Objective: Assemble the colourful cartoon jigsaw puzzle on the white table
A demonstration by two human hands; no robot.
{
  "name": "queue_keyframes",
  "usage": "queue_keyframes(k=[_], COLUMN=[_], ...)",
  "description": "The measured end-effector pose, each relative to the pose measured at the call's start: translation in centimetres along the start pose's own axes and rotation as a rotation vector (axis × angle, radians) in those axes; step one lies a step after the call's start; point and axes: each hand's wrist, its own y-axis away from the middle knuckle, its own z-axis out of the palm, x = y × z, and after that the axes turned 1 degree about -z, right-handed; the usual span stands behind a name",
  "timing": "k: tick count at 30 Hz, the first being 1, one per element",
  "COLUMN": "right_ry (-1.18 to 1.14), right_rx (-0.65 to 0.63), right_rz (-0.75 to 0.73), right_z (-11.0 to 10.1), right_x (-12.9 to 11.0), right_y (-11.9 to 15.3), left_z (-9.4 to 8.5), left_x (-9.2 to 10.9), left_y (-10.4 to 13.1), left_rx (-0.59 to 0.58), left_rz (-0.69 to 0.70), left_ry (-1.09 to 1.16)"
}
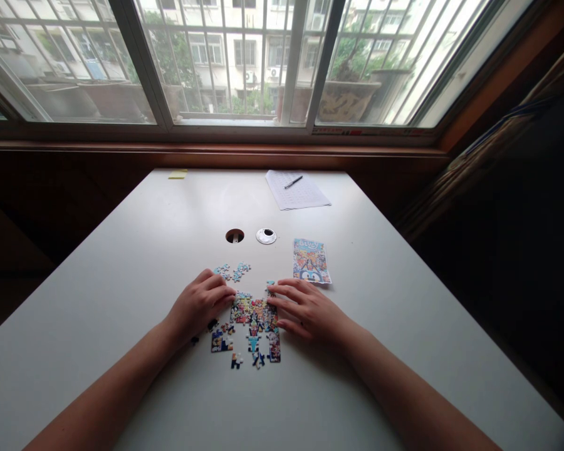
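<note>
A partly joined jigsaw puzzle lies on the white table between my hands. My left hand is at its upper left edge, fingers curled together with the tips at the puzzle; whatever they may pinch is too small to make out. With fingers spread, my right hand rests against the right edge, its fingertips on the pieces. Loose blue pieces lie above the puzzle. Dark pieces sit at the lower left, and others lie below. The picture sheet is just beyond my right hand.
Farther back on the table are a round hole, a round cover, and papers with a pen on top. A yellow note is at the back left edge. Barred windows stand behind.
</note>
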Motion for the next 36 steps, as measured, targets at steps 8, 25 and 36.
queue_keyframes(k=[8, 25, 36], right_ry=[-0.006, -0.006, -0.007], right_rx=[0.021, 0.016, 0.020], right_rz=[-0.006, -0.004, -0.004], right_z=[0.0, 0.1, 0.1], right_x=[0.0, 0.1, 0.1], right_y=[0.0, 0.1, 0.1], left_z=[0.2, -1.6, -1.1], left_x=[-0.1, 0.2, 0.0], left_y=[0.1, 0.4, 0.5], left_rx=[0.027, -0.077, -0.062], left_rz=[0.060, 0.231, 0.208], left_ry=[-0.010, -0.141, -0.097])
